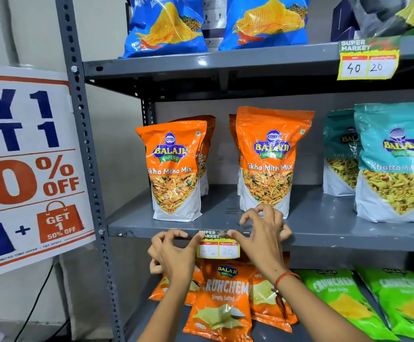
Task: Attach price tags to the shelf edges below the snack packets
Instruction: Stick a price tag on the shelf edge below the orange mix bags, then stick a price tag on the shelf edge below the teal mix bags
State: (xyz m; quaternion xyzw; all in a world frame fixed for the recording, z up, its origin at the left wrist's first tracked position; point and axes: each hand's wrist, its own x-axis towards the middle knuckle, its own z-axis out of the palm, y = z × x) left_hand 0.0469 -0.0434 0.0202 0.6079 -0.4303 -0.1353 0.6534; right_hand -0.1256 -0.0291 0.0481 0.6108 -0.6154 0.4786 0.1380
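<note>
A price tag [217, 245] is seen at lower centre of the frame, pressed against the front edge of the middle shelf [336, 239], directly below the orange Tikha Mitha Mix packets [176, 171]. The tag's long axis runs left-right, parallel to the shelf edge; its green header overlaps the edge and the yellow price boxes hang below it. The tag is flanked by both hands: the left hand [170, 253] is touching its left end with the thumb tip, the right hand [262, 236] is touching its upper right corner with the thumb, remaining fingers spread and partly hooked over the shelf lip. The hands are held apart, one at each end, neither closed around anything; the tag appears to be pinned to the metal rather than gripped, though the contact under the thumbs is slightly blurred. Both hands are about equally near, the tag lying between them and just ahead. The tag is judged nearly fixed; the next move likely calls for pressing along the header, outward from the middle. A second tag [368, 59] is already hung on the top shelf edge, upper right of the frame. Orange Crunchem packets [222, 299] lie below the tag.
</note>
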